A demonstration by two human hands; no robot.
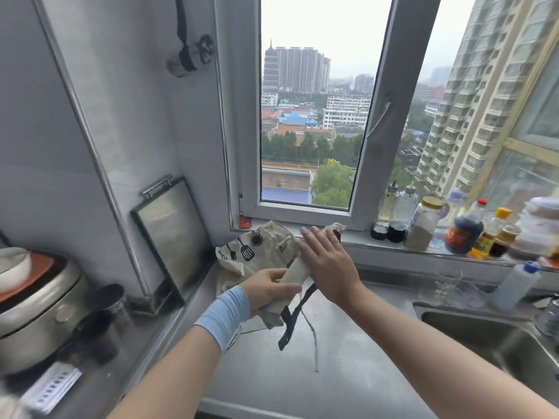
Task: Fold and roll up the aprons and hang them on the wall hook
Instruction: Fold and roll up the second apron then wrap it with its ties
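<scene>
A rolled beige apron (298, 272) is held above the steel counter, its dark strap (292, 320) and a thin cord dangling below. My left hand (270, 290) grips the roll's near end, fingers curled round it. My right hand (328, 261) lies flat along the roll's far end with straight fingers. A second beige apron (257, 246) printed with black kitchen utensils lies crumpled in the corner behind. High on the wall, a metal hook (189, 57) carries a black strap.
A steel tray (171, 234) leans on the left wall. A rice cooker (36, 306) and dark jars stand at the left. Sauce bottles (464, 229) line the windowsill, and a sink (496, 340) lies at the right. The window stands open.
</scene>
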